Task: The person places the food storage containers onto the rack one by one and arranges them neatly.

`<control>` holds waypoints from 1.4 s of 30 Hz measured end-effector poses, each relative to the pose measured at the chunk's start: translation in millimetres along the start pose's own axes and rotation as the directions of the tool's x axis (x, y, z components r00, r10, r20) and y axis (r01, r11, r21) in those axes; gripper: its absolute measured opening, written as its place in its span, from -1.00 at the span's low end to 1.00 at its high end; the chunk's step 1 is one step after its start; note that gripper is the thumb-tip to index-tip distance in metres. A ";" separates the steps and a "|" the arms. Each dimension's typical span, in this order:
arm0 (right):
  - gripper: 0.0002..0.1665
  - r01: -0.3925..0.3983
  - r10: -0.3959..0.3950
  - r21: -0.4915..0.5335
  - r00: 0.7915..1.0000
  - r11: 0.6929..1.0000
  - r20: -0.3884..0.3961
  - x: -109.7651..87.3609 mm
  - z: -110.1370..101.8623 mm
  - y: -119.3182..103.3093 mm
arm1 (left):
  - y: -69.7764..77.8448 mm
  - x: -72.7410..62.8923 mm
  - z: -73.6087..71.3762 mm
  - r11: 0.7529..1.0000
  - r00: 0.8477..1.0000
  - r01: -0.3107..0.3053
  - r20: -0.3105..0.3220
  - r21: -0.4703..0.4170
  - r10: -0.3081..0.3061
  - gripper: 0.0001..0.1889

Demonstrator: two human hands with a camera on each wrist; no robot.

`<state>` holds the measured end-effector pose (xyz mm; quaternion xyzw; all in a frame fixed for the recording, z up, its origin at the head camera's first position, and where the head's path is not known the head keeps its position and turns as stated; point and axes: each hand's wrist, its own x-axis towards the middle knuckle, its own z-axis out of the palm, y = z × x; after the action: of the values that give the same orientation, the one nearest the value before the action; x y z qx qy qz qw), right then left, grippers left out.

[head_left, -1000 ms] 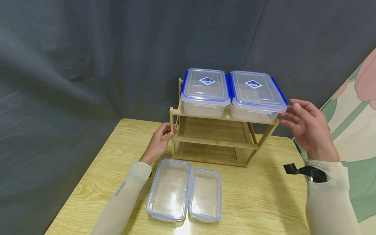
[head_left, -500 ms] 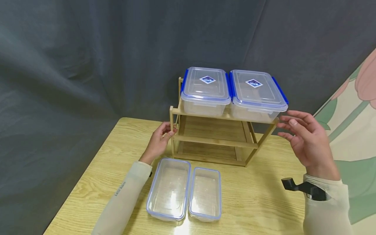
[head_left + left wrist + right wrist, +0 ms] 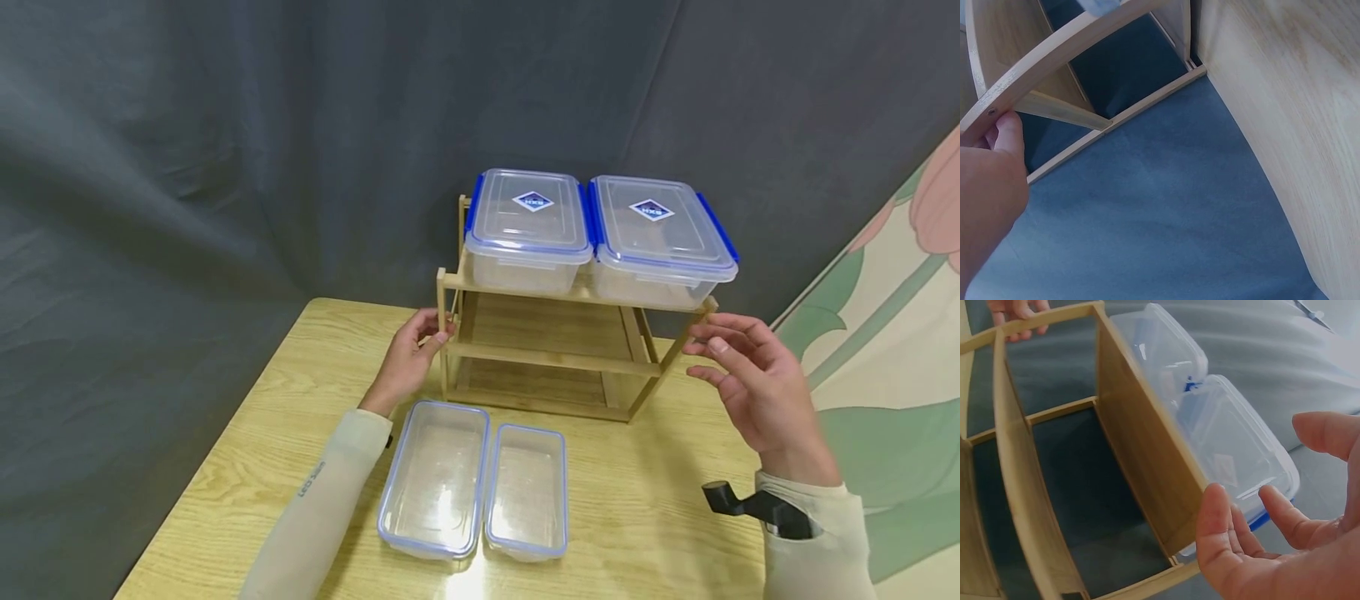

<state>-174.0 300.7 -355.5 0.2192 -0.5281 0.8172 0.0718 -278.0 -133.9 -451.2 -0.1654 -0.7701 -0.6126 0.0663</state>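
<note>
Two rectangular plastic boxes [image 3: 528,225] [image 3: 667,237] topped the wooden rack [image 3: 555,358]; left hand [image 3: 408,358] pinched its nine-o'clock post [image 3: 442,302], right hand [image 3: 761,387] hung at four, fingers [image 3: 1213,515] apart.

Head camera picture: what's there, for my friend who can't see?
A left hand grips a wooden rack; the right hand is beside its other end. Two lidded boxes stand on top, two blue-rimmed containers on the table in front.

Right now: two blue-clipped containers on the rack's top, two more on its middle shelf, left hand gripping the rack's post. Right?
Not quite: the other two, a larger container and a smaller container, sit on the table in front of the rack, not on its middle shelf, as the head view shows. The rest stands.
</note>
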 end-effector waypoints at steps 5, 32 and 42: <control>-0.60 -0.039 0.040 -0.074 0.999 0.997 0.022 -8.3 3.3 11.2 | 2.3 0.3 0.0 1.000 1.000 -0.014 0.001 -0.026 0.014 -0.68; -0.67 -0.322 0.360 -0.322 0.931 0.890 0.063 -55.2 12.9 90.3 | -2.2 2.9 5.0 0.998 0.999 -0.051 0.001 -0.031 0.051 -0.71; -0.61 -0.477 0.509 -0.364 0.861 0.800 -0.009 -77.1 19.2 126.9 | 0.1 -0.8 2.3 0.999 0.999 -0.026 0.027 -0.023 0.027 -0.68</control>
<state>-144.0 237.5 -487.9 0.0938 -0.7075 0.6885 -0.1287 -277.0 -131.7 -451.9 -0.1848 -0.7616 -0.6180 0.0620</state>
